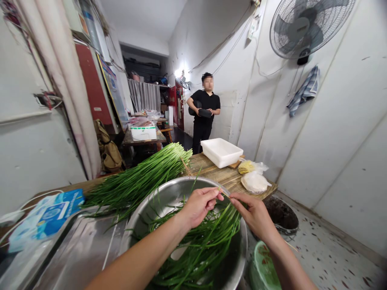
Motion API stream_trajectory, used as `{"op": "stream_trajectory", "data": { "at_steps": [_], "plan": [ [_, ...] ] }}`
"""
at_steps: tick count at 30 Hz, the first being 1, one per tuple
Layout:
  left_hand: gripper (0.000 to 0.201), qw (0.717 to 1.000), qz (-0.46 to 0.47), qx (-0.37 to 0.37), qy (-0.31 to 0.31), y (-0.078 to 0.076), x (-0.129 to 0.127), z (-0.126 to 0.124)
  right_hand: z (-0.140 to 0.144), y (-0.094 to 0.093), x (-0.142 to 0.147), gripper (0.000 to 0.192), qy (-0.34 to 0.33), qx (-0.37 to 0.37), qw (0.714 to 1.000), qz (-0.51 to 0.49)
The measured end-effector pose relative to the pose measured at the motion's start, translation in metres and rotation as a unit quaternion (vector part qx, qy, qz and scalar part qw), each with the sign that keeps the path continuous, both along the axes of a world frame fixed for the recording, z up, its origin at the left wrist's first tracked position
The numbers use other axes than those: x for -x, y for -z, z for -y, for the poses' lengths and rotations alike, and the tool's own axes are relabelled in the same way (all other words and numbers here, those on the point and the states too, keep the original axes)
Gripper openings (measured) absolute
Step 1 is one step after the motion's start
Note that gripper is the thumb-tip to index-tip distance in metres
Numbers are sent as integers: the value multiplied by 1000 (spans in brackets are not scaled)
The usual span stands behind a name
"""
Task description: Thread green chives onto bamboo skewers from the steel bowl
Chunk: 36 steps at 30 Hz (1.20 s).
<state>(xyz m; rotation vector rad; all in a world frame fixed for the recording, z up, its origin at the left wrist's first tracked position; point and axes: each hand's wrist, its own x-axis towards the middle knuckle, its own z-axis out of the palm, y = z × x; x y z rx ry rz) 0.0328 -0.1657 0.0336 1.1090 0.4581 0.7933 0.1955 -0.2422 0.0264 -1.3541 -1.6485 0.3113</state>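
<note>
Pinching a single thin stalk (pixel 225 195) between both hands is the step observed, carried out just above the metal basin (pixel 157 197) that holds the loose chives (pixel 208 237). Left hand (pixel 198 205) has thumb and forefinger closed together on one end of the stalk; right hand (pixel 255 213) has its fingertips clamped on the other end, wrists bent inward toward each other. Judgement: keeping the grip light and close to the tip should avoid snapping the stalk, and holding it over the basin lets anything dropped land inside. Uncut bundle of chives (pixel 142 177) lies on the wooden table (pixel 217 175) behind, near a white tray (pixel 221 152).
</note>
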Motion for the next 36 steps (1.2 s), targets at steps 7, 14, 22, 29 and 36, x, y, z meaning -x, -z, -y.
{"op": "stream_trajectory", "data": {
  "at_steps": [7,14,22,29,36],
  "plan": [
    [23,1000,5,6,5,-2,1,1,0,1,1,25,3,-17,1000,3],
    [25,999,-9,-31,-19,-2,-1,5,1,2,0,28,11,-11,1000,3],
    [31,997,-24,-38,-68,-3,-3,6,0,8,-3,26,18,-5,1000,-18],
    [26,997,-15,-2,-70,-6,-3,8,2,7,-2,25,26,-11,999,-16],
    [25,998,-11,1,-65,-3,-2,7,2,7,-1,27,20,-6,1000,-9]
  ]
}}
